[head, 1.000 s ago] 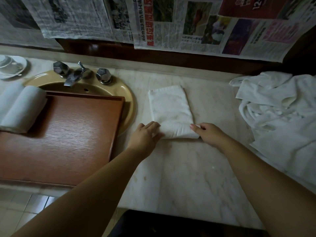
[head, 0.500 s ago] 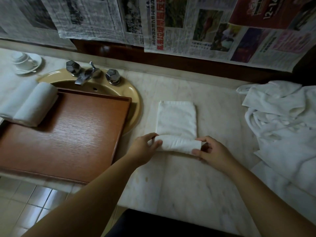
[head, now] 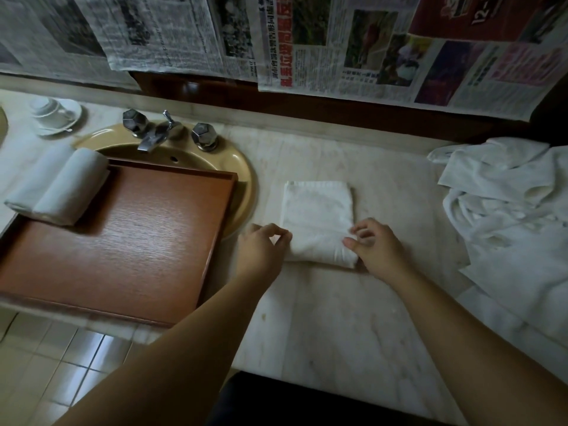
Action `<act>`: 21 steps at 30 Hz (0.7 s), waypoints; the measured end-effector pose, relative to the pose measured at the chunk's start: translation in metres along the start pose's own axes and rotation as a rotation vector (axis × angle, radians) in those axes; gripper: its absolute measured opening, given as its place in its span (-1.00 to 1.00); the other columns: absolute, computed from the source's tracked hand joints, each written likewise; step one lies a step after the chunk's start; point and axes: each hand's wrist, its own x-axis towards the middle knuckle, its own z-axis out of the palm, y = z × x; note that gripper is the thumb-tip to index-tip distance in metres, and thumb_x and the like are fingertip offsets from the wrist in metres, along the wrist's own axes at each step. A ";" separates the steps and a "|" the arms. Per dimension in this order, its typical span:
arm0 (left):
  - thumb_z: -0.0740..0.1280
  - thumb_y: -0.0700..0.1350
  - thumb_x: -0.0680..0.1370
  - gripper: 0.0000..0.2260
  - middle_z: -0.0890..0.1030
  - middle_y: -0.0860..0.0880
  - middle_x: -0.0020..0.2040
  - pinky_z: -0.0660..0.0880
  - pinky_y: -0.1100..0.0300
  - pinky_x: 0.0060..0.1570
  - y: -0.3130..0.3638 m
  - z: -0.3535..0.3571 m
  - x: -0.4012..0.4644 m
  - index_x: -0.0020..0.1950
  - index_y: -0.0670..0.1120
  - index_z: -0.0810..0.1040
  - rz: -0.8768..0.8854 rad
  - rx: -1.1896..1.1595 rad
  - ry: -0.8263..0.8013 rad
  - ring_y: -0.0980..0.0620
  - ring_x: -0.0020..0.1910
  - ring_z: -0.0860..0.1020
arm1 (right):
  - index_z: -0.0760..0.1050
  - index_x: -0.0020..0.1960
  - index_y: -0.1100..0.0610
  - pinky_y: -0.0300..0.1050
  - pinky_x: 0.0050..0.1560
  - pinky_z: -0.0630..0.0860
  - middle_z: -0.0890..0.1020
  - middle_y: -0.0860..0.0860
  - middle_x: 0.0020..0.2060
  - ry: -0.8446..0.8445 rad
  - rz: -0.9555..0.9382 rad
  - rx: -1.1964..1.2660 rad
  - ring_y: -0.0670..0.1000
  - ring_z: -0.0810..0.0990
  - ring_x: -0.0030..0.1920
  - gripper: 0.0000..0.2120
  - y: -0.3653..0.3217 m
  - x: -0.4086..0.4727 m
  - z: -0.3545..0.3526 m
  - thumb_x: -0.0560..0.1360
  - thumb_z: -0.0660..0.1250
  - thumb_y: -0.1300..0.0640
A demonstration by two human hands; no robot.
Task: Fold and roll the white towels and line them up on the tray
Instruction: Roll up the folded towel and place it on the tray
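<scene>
A folded white towel (head: 316, 210) lies on the marble counter (head: 338, 318), its near end rolled up into a thick roll. My left hand (head: 261, 253) pinches the roll's left end with curled fingers. At the right end my right hand (head: 375, 250) grips the roll, fingers curled over its top. The wooden tray (head: 123, 250) rests to the left, partly over the sink. Two rolled white towels (head: 58, 186) lie side by side at the tray's far left corner. A heap of unfolded white towels (head: 507, 216) sits at the right.
The tan sink (head: 239, 167) with a chrome tap (head: 153, 136) and two knobs lies behind the tray. A white cup on a saucer (head: 55, 113) stands at the far left. Newspaper sheets (head: 276, 41) cover the wall. Floor tiles (head: 61, 364) show below the counter's edge.
The roll at the towel's near end has grown thicker and moved away from me; less flat towel lies beyond it. Both hands followed the roll forward.
</scene>
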 end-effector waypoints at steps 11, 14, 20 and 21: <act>0.42 0.42 0.44 -0.41 0.48 0.18 0.24 0.45 0.15 0.25 -0.026 -0.010 -0.013 0.36 0.12 0.61 0.393 0.273 -0.269 0.13 0.21 0.39 | 0.59 0.39 -0.03 -0.26 0.28 0.43 0.57 -0.17 0.34 -0.039 -0.309 -0.229 -0.16 0.54 0.24 -0.47 0.037 -0.051 -0.009 0.46 0.56 -0.10; 0.41 0.44 0.43 -0.43 0.54 0.18 0.08 0.40 0.32 0.04 -0.018 -0.004 -0.017 0.30 0.12 0.66 0.217 0.076 -0.282 0.17 0.07 0.48 | 0.57 0.42 -0.04 -0.44 0.23 0.28 0.55 -0.20 0.28 -0.077 -0.266 -0.251 -0.15 0.48 0.21 -0.47 0.040 -0.047 -0.015 0.49 0.52 -0.11; 0.47 0.48 0.37 -0.42 0.64 0.08 -0.03 0.59 0.14 -0.11 -0.006 0.005 -0.011 0.19 0.11 0.62 -0.083 -0.183 -0.262 0.07 -0.04 0.63 | 0.61 0.35 0.02 -0.54 0.01 0.35 0.58 -0.02 0.11 -0.089 -0.094 -0.004 -0.03 0.59 0.04 -0.65 0.036 -0.026 -0.002 0.59 0.42 -0.03; 0.49 0.44 0.37 -0.40 0.63 0.06 -0.01 0.57 0.17 -0.14 -0.002 0.004 -0.009 0.26 0.12 0.54 -0.123 -0.216 -0.267 0.06 -0.04 0.63 | 0.62 0.34 0.01 -0.54 0.00 0.35 0.58 0.01 0.10 -0.089 -0.067 0.016 -0.03 0.59 0.04 -0.68 0.035 -0.022 -0.001 0.61 0.40 -0.03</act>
